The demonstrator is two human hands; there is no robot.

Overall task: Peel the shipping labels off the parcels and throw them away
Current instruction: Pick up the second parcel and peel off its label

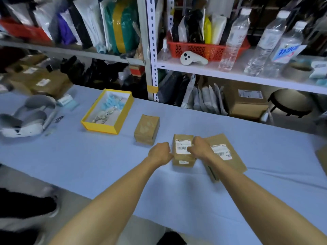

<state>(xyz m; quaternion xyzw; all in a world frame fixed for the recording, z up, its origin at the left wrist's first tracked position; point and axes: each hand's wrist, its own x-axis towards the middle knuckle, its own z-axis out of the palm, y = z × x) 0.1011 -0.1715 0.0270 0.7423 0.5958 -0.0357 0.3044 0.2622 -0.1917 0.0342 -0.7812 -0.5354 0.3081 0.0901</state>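
Note:
A small brown parcel (pixel 184 157) stands in the middle of the blue table (pixel 88 156), with a white shipping label (pixel 182 145) on its top face. My left hand (pixel 160 151) grips the parcel's left side. My right hand (pixel 200 146) lies over the right part of the label, fingers curled at its lower right edge. A flat brown parcel (pixel 230 160) with its own white label (pixel 222 151) lies just to the right, partly under my right forearm. A third small parcel (pixel 146 129) without a visible label stands behind and to the left.
An open yellow box (pixel 108 112) with small trinkets sits at the back left. A white headset (pixel 26 117) lies at the far left. Metal shelves (pixel 152 50) crammed with bags, bottles and boxes rise behind the table. A black stool (pixel 290 103) stands at the back right.

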